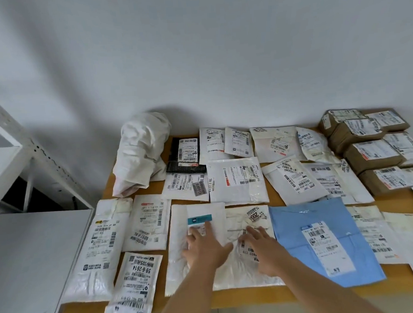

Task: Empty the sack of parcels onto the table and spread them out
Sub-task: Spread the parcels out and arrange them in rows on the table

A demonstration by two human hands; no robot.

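Hands pressing flat, fingers spread, gripping nothing: left hand (201,247) on a white parcel (195,232), right hand (261,245) on its overlapping neighbour (250,265). Long axes run away from the person; emptied sack (142,150) lies beyond-left on the table (233,299).

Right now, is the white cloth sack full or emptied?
Looks emptied: the white cloth sack lies crumpled and slumped at the wooden table's far left corner, no parcels showing in it; its inside is hidden.

White metal shelving (12,153) at left
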